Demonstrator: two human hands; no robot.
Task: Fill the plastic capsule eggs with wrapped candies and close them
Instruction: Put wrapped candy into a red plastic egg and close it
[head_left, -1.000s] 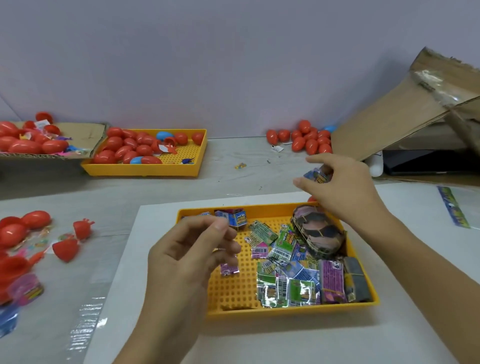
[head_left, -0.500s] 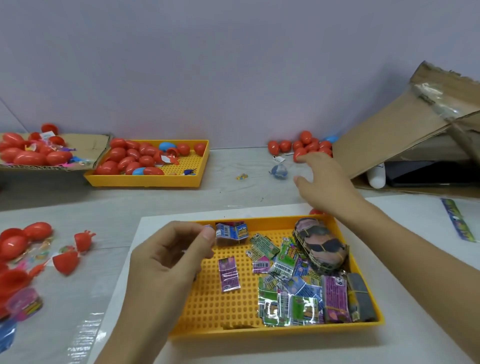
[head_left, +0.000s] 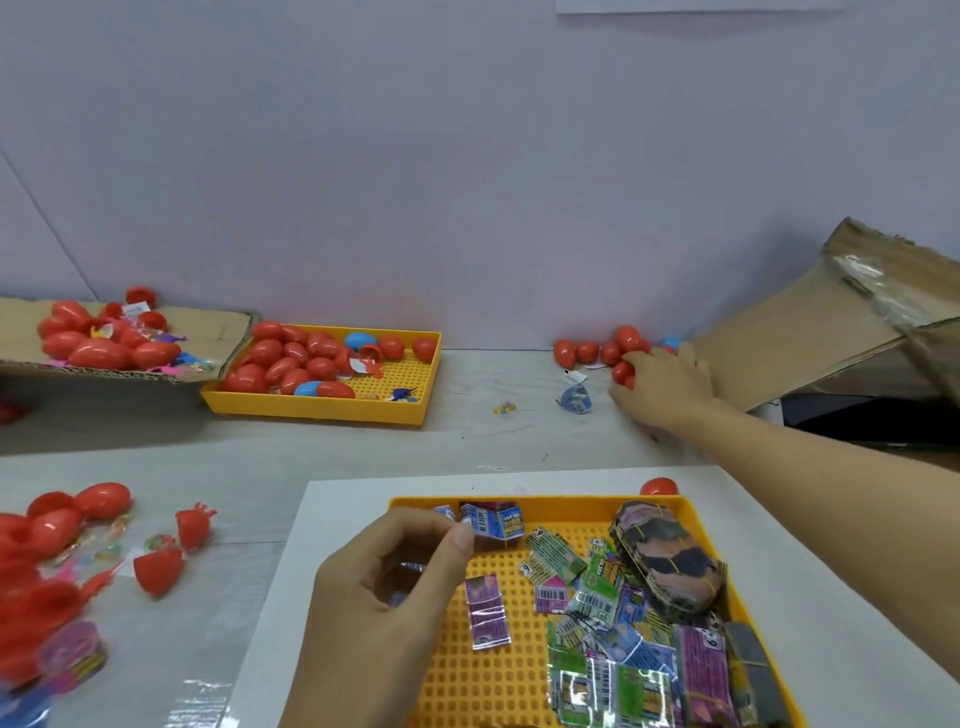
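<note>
Eggs: red capsule eggs (head_left: 597, 352) cluster at the wall, far right of the table.
Right hand: right hand (head_left: 662, 382) reaches into that cluster, fingers on the eggs (whether it grips one, I cannot tell).
Candies: wrapped candies (head_left: 602, 613) fill the near yellow tray (head_left: 545, 506).
Left hand: left hand (head_left: 384, 587) hovers over the tray's left edge, fingers curled, pinching a small wrapper.
Beyond: a second yellow tray (head_left: 322, 410) of eggs sits far left.

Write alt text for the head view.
A person's right hand reaches into a pile of red capsule eggs by the far wall, while the left hand hovers with curled fingers over a yellow tray of wrapped candies.
</note>
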